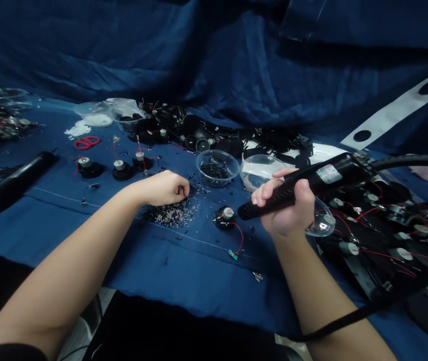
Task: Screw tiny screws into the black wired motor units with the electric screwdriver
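Note:
My right hand (287, 208) is wrapped round a black electric screwdriver (311, 185), whose tip points left. Just off that tip, a small motor in a black housing (224, 216) lies on the cloth, a red wire running from it to a little green circuit board (233, 254). Over a heap of small screws (171, 214), my left hand (167, 188) is closed with its fingers pinched together. What those fingers hold, if anything, is hidden.
Clear bowls, one with black screws (217, 170), stand behind. Three motor units and red-handled scissors (86, 143) lie left, beyond a second black screwdriver (16, 183). Wired black assemblies (398, 240) crowd the right. The screwdriver's cord (417, 161) trails right. Black parts (195, 125) line the back.

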`<action>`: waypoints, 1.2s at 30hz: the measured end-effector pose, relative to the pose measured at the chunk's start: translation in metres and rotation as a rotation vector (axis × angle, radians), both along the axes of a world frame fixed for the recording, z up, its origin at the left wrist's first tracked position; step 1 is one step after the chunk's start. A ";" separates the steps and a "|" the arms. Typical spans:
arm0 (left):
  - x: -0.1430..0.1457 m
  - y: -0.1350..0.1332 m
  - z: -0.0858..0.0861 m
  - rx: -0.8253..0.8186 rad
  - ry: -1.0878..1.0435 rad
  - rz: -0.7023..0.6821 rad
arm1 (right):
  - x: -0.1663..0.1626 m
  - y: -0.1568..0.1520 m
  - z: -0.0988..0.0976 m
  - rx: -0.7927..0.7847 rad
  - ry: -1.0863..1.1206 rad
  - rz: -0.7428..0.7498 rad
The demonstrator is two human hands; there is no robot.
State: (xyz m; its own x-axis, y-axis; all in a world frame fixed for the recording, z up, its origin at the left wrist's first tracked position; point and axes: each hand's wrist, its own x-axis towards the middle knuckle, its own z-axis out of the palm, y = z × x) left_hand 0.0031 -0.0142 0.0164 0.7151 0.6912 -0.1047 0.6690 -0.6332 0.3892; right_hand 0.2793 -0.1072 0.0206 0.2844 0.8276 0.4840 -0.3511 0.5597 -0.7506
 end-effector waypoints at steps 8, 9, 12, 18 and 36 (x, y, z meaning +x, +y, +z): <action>-0.008 0.002 0.006 0.186 0.045 0.139 | 0.000 -0.001 -0.001 0.022 -0.015 0.011; -0.008 0.001 0.008 0.143 0.032 0.118 | 0.000 -0.002 -0.001 0.018 -0.014 0.013; -0.005 -0.003 0.010 -0.030 0.039 0.006 | 0.000 -0.002 0.000 0.002 -0.005 0.018; 0.007 -0.013 0.007 -0.079 0.156 -0.078 | 0.001 -0.002 0.000 -0.001 -0.009 0.025; 0.040 -0.038 -0.009 -0.006 -0.669 -0.023 | 0.021 -0.002 0.027 -0.174 0.612 -0.308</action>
